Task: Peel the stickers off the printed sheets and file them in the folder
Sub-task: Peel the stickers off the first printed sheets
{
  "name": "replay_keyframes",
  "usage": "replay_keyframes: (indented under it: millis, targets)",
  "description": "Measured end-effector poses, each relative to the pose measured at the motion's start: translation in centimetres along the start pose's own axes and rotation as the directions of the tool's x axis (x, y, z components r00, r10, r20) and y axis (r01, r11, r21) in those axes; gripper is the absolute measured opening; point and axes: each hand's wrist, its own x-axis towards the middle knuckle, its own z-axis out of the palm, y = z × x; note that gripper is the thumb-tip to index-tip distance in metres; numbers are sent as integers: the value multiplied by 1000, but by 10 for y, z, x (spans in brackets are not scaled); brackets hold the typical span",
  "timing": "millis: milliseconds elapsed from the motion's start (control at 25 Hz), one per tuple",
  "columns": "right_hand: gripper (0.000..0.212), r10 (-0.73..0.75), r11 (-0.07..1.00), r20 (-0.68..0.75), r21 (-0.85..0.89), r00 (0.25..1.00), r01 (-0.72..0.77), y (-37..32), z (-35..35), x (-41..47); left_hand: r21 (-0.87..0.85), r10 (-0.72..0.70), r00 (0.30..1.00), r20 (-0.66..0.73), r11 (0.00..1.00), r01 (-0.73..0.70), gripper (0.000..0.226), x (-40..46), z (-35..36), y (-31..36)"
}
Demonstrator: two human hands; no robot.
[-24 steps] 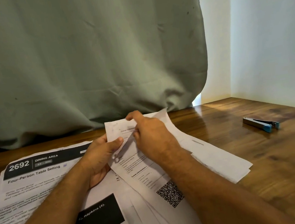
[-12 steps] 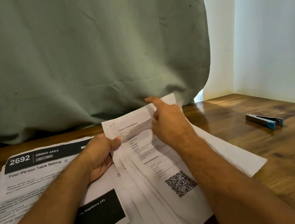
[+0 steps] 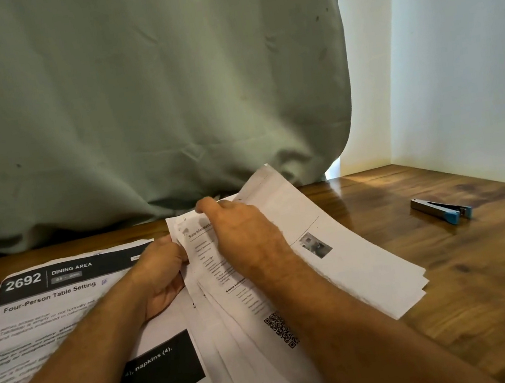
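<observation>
The left hand [image 3: 158, 269] grips the top-left corner of a fanned stack of sheets [image 3: 265, 335], thumb over the edge and fingers curled beneath. The right hand [image 3: 236, 226] lies just beside it over the top sheet, fingers bent at the upper edge; they seem to pinch something near that corner, but whether it is a sticker or only the paper's edge is too small to tell. The stack's long axis runs from the hands back towards the person and slightly right, so the corner being worked sits at the far end, between both hands and about equally near to each. Judging from this, the coming move is a pull by the right hand away from the left, which anchors the stack. To the right, loose pages [image 3: 350, 252] curl up from the worktop [image 3: 469, 290]. To the left lies a large printed sheet [image 3: 49, 301] headed "Dining Area". Well apart on the right rests a small metal tool [image 3: 442, 213] with a blue end. A green curtain [image 3: 133, 94] hangs behind. No folder is in view.
</observation>
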Motion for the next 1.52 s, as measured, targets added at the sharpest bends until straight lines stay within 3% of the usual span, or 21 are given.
replay_keyframes:
  millis: [360, 520, 680, 760, 840, 920, 960, 1000, 1080, 1160, 1280, 1360, 1440, 1520]
  targets:
    - [50, -29, 999, 52, -25, 998, 31, 3, 9, 4, -3, 10, 1000, -14, 1000, -10, 20, -5, 2, 2]
    - [71, 137, 987, 4, 83, 991, -137, 12, 2, 1, 37, 31, 995, 95, 999, -35, 26, -7, 1, 4]
    - [28, 259, 952, 77, 148, 963, -268, 39, -19, -8, 190, 44, 979, 197, 978, -82, 34, -12, 1, 9]
    - [19, 297, 934, 73, 184, 952, -306, 44, -27, -14, 221, 17, 960, 281, 972, -82, 45, -13, -4, 12]
    - [19, 329, 914, 117, 209, 937, -347, 44, -30, -17, 459, 45, 966, 255, 873, -162, 49, -11, -8, 11]
    - [23, 360, 896, 192, 201, 913, -396, 42, -30, -19, 814, 70, 981, 183, 549, -191, 49, -10, -10, 10]
    - [23, 376, 885, 217, 205, 901, -419, 41, -30, -20, 885, 74, 986, 151, 435, -168, 57, -10, -11, 10]
    - [22, 386, 876, 231, 210, 893, -433, 41, -31, -22, 891, 53, 989, 138, 429, -147, 64, -9, -13, 10]
    - [21, 401, 868, 251, 203, 881, -453, 42, -33, -23, 839, 21, 992, 127, 531, -119, 70, -6, -19, 10]
    - [23, 423, 855, 271, 198, 865, -480, 42, -34, -24, 814, 34, 996, 88, 573, -92, 64, -3, -24, 7]
    - [28, 441, 848, 281, 183, 853, -498, 40, -36, -23, 904, 55, 998, 33, 425, -54, 57, 3, -22, 1]
    - [30, 433, 852, 288, 176, 854, -492, 39, -35, -23, 920, 111, 993, 44, 383, -84, 63, 4, -18, 1]
    - [26, 417, 865, 260, 181, 871, -468, 40, -32, -22, 857, 216, 976, 6, 502, -117, 65, 4, -15, 4]
    - [15, 388, 881, 202, 205, 899, -426, 40, -29, -20, 683, 283, 953, -104, 717, -138, 59, 5, -13, 6]
